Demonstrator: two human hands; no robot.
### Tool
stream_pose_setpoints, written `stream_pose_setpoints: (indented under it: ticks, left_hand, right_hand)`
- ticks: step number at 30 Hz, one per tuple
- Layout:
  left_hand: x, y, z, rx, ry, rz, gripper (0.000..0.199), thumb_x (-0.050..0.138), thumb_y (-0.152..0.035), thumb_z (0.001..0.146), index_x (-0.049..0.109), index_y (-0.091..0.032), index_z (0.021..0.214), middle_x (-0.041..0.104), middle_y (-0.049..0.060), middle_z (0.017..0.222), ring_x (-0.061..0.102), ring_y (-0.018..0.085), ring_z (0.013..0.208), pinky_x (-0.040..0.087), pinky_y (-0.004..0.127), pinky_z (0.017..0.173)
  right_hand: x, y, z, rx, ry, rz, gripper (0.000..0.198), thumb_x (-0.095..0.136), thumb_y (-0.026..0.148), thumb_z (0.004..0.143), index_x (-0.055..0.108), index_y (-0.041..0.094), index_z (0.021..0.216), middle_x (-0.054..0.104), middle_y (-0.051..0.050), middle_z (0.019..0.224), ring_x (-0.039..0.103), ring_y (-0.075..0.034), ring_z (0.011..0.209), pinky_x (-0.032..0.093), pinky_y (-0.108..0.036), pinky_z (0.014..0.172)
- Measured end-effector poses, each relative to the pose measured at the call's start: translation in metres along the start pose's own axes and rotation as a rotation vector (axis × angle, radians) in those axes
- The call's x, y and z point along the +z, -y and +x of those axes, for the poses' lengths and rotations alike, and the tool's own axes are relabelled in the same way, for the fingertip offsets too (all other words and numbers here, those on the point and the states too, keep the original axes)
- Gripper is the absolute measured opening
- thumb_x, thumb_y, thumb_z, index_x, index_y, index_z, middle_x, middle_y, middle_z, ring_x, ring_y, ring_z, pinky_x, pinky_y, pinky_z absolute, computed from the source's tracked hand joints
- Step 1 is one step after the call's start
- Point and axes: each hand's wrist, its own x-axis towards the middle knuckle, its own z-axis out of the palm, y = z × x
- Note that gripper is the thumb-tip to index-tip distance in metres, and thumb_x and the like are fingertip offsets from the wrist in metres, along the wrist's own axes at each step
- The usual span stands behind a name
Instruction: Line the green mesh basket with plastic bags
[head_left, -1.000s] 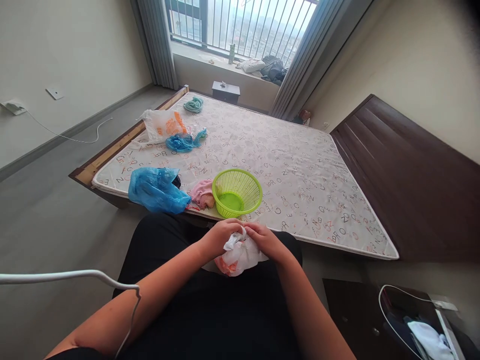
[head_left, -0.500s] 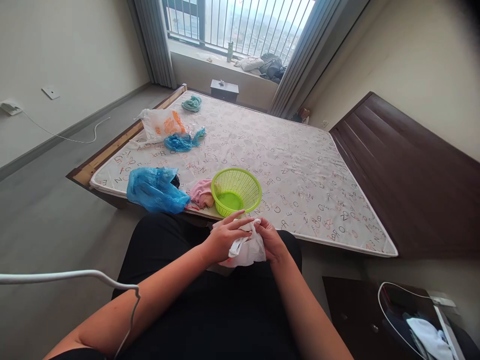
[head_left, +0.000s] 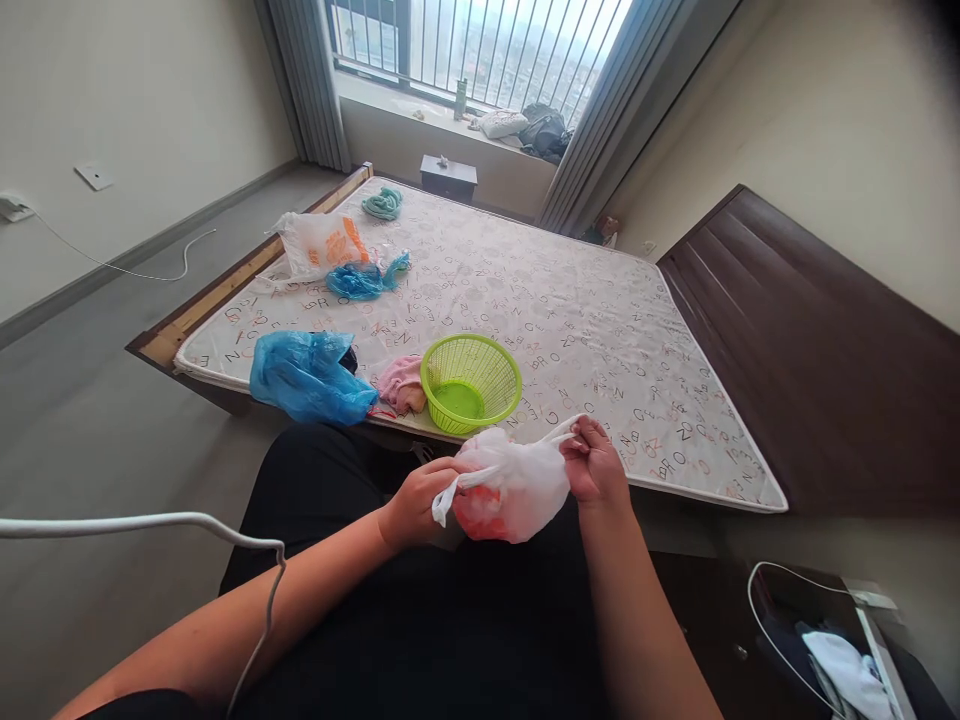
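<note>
A white plastic bag [head_left: 525, 490] with something red showing through it hangs between my hands above my lap. My left hand [head_left: 424, 500] is closed on one handle at the bag's left side, the loose end poking out past the fingers. On the other side, my right hand [head_left: 598, 462] pinches the opposite handle, pulled taut up and to the right. Just beyond the bag, a lime green plastic basket [head_left: 471, 385] stands on the mattress edge. A pink cloth [head_left: 401, 383] lies against the basket's left side. What is inside the bag cannot be made out.
On the mattress [head_left: 592, 340] lie a blue plastic bag [head_left: 307, 378], a smaller blue bag [head_left: 360, 281], a white and orange bag [head_left: 319, 245] and a teal coiled cloth [head_left: 383, 203]. A white cable [head_left: 150, 525] crosses my left forearm. A dark nightstand [head_left: 720, 610] stands at lower right.
My hands have moved apart, the right one going right and up. The white bag, bunched between them before, is now stretched by its handles and shows its red contents.
</note>
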Motion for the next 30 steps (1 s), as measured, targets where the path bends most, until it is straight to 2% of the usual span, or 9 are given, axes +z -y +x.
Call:
stream_pose_setpoints:
  ticks: [4,8,11,15,19,21,25,28,30]
  left_hand:
    - [-0.007,0.002,-0.017,-0.102,-0.047,-0.032,0.035,0.052,-0.04,0.101,0.075,-0.016,0.089,0.071,0.014,0.1,0.068,0.024,0.091,0.054,0.037,0.084]
    - [-0.013,0.01,-0.021,-0.16,-0.131,-0.028,0.047,0.044,-0.046,0.104,0.072,-0.016,0.079,0.069,0.013,0.094,0.065,0.022,0.087,0.052,0.036,0.083]
    - [-0.015,0.017,-0.02,-0.215,-0.193,-0.042,0.047,0.046,-0.049,0.103,0.069,-0.018,0.076,0.069,0.01,0.091,0.064,0.022,0.088,0.051,0.035,0.086]
    - [-0.017,0.024,-0.019,-0.335,-0.293,-0.137,0.045,0.05,-0.057,0.099,0.072,-0.019,0.089,0.073,0.01,0.102,0.066,0.024,0.1,0.05,0.037,0.097]
    - [-0.014,0.032,-0.018,-0.414,-0.342,-0.231,0.054,0.058,-0.066,0.091,0.076,-0.017,0.101,0.076,0.012,0.109,0.067,0.028,0.109,0.049,0.04,0.104]
    - [-0.01,0.039,-0.018,-0.444,-0.355,-0.263,0.056,0.061,-0.068,0.087,0.076,-0.016,0.103,0.077,0.012,0.108,0.068,0.029,0.109,0.05,0.041,0.103]
    - [-0.005,0.057,-0.018,-0.493,-0.382,-0.377,0.06,0.064,-0.071,0.083,0.074,-0.015,0.103,0.076,0.012,0.109,0.068,0.029,0.108,0.053,0.042,0.099]
    - [-0.006,0.069,-0.016,-0.521,-0.336,-0.418,0.057,0.067,-0.07,0.082,0.07,-0.016,0.101,0.074,0.011,0.105,0.069,0.027,0.104,0.055,0.042,0.095]
    - [-0.008,0.072,-0.015,-0.516,-0.245,-0.377,0.057,0.075,-0.063,0.078,0.067,-0.017,0.111,0.072,0.012,0.111,0.067,0.028,0.11,0.055,0.041,0.094]
  right_hand:
    - [-0.012,0.024,0.017,-0.078,-0.129,0.06,0.032,0.083,0.004,0.071,0.054,0.018,0.073,0.058,0.007,0.067,0.049,0.0,0.05,0.038,-0.005,0.037]
    - [-0.016,0.025,0.015,-0.098,-0.103,0.043,0.029,0.085,0.007,0.071,0.057,0.017,0.074,0.058,0.007,0.067,0.044,0.001,0.048,0.038,-0.006,0.038]
    - [-0.012,0.018,0.006,-0.151,0.006,-0.005,0.032,0.09,0.02,0.068,0.06,0.019,0.076,0.058,0.008,0.066,0.047,-0.002,0.05,0.045,-0.011,0.044]
    - [-0.006,0.008,-0.011,-0.188,0.197,-0.157,0.032,0.091,0.036,0.069,0.066,0.022,0.081,0.069,0.003,0.08,0.066,-0.011,0.076,0.057,-0.023,0.068]
    - [0.002,-0.007,-0.029,-0.123,0.383,-0.446,0.024,0.079,0.046,0.083,0.074,0.025,0.094,0.075,-0.004,0.106,0.069,-0.017,0.092,0.056,-0.032,0.08]
    - [0.007,-0.018,-0.036,-0.123,0.49,-0.621,0.027,0.072,0.05,0.089,0.076,0.027,0.102,0.074,-0.006,0.118,0.068,-0.021,0.105,0.054,-0.038,0.093]
    - [0.012,-0.045,-0.043,-0.141,0.73,-0.901,0.036,0.067,0.055,0.092,0.077,0.027,0.112,0.07,-0.007,0.132,0.058,-0.026,0.131,0.039,-0.047,0.117]
    - [0.008,-0.072,-0.044,-0.096,0.8,-0.925,0.041,0.065,0.059,0.092,0.078,0.026,0.112,0.07,-0.008,0.133,0.059,-0.026,0.131,0.037,-0.048,0.119]
    - [0.003,-0.09,-0.045,-0.013,0.754,-0.862,0.045,0.064,0.062,0.091,0.077,0.025,0.113,0.072,-0.008,0.129,0.063,-0.027,0.124,0.043,-0.048,0.113]
